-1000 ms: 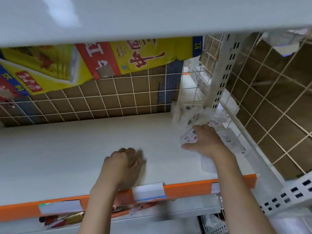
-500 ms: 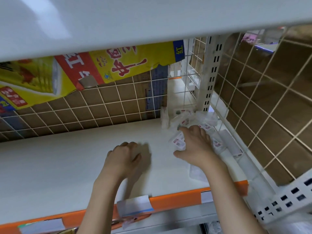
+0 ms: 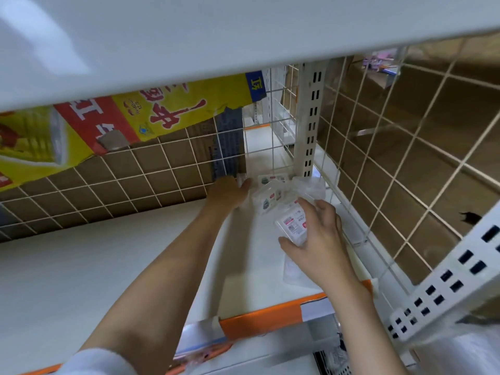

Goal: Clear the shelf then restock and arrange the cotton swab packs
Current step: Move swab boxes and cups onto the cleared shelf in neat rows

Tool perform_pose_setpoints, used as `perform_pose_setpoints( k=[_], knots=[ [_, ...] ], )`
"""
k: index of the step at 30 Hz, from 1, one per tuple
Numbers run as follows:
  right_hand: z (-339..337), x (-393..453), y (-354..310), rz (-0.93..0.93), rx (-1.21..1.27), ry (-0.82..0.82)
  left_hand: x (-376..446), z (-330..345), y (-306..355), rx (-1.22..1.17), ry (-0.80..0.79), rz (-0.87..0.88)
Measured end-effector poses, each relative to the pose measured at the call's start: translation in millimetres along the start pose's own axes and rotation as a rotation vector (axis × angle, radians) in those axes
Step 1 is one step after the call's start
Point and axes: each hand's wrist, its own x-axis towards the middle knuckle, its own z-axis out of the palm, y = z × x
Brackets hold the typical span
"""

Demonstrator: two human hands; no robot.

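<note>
Small clear plastic cotton swab packs with printed labels (image 3: pixel 273 193), heaped in the far right corner of the white metal shelf (image 3: pixel 108 261). Right hand (image 3: pixel 322 236) curled around one labelled pack (image 3: pixel 293 226), nearest of the pile. Left hand (image 3: pixel 228 193) reaching far, fingers fairly straight against the heap's left side. Probably light, crinkly, slippery; best pinched by the stiff edges.
</note>
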Motion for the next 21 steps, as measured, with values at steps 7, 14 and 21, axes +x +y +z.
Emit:
perform_pose_setpoints(
  k=[7, 14, 21],
  knots=[
    [1, -3, 7, 0.002, 0.019, -0.024, 20, 2, 1, 0.054, -0.073, -0.061],
    [17, 0, -6, 0.012, 0.074, -0.017, 14, -7, -15, 0.060, -0.049, -0.057],
    [47, 1, -54, -0.048, 0.068, -0.057, -70, -31, -83, -0.208, 0.279, -0.119]
  ],
)
